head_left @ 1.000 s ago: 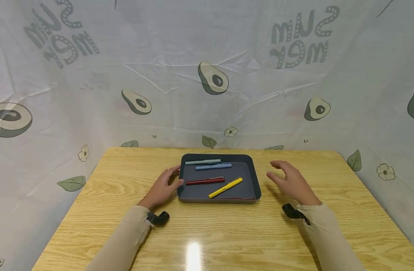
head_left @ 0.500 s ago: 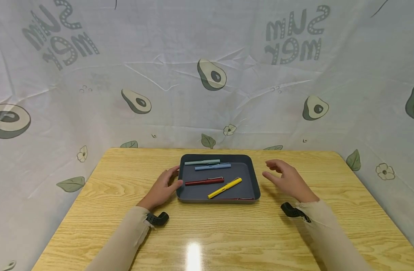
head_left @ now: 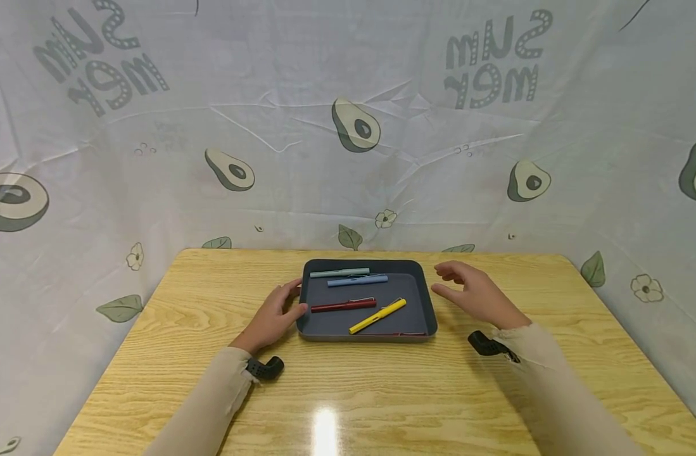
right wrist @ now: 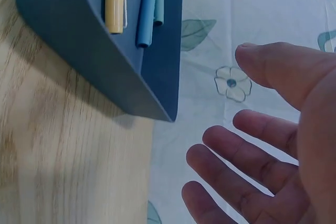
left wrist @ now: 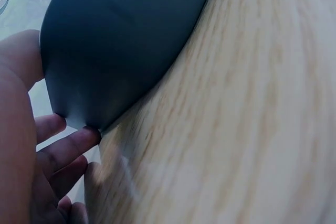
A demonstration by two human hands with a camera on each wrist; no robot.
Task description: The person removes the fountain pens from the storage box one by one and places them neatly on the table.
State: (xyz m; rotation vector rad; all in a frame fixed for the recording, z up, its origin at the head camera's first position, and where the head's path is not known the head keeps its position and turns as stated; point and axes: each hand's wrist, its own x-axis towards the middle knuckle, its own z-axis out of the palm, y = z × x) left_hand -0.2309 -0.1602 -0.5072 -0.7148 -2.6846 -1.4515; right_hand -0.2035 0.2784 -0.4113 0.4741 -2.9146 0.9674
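Note:
A dark grey rectangular tray [head_left: 418, 304] sits on the wooden table and holds several capped pens. A pale green pen [head_left: 339, 273] and a blue pen [head_left: 357, 280] lie at the back, a dark red pen [head_left: 343, 305] in the middle, and a yellow pen [head_left: 377, 316] slants beside it. Most of another red pen [head_left: 401, 334] is hidden by the near wall. My left hand [head_left: 272, 320] holds the tray's left side, thumb [left wrist: 26, 59] over the rim and fingertips against the outer wall. Beyond the right wall, apart from it, my right hand [head_left: 479, 294] hovers with fingers spread and nothing in them.
The tray stands towards the back of the light wooden table [head_left: 376, 392]. Behind and at both sides hangs a white cloth [head_left: 279, 215] printed with avocados and leaves. A black wrist strap [head_left: 266, 368] sits on the left sleeve, and a similar strap [head_left: 487, 345] on the right.
My right hand has moved left, closer to the tray's right wall. The left hand, tray and pens have stayed in place.

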